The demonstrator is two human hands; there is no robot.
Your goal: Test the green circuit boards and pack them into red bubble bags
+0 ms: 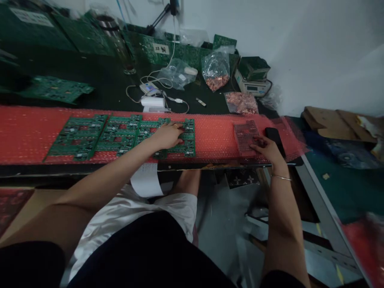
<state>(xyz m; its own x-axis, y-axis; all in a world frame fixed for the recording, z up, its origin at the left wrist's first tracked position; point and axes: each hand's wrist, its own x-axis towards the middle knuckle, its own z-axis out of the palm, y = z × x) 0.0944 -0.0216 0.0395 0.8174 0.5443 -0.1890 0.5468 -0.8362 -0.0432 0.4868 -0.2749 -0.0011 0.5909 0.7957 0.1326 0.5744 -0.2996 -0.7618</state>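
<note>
Several green circuit boards [78,136] lie in a row on a long sheet of red bubble wrap [213,136]. My left hand [168,135] rests over the right end of that row, fingers apart, on the rightmost circuit board [189,138]. Part of the neighbouring board is hidden beneath this hand. Farther right, a circuit board under red bubble wrap [246,134] lies flat. My right hand [267,149] touches its right side, with thumb and fingers spread. Just behind the right hand is a black phone [275,138].
Behind the wrap stand bags of copper-coloured parts [217,82], a digital scale [252,86], white cables with a small white device [153,102], and a glass bottle [120,44]. Another green board [57,89] lies back left. Flattened cardboard [333,124] lies at right.
</note>
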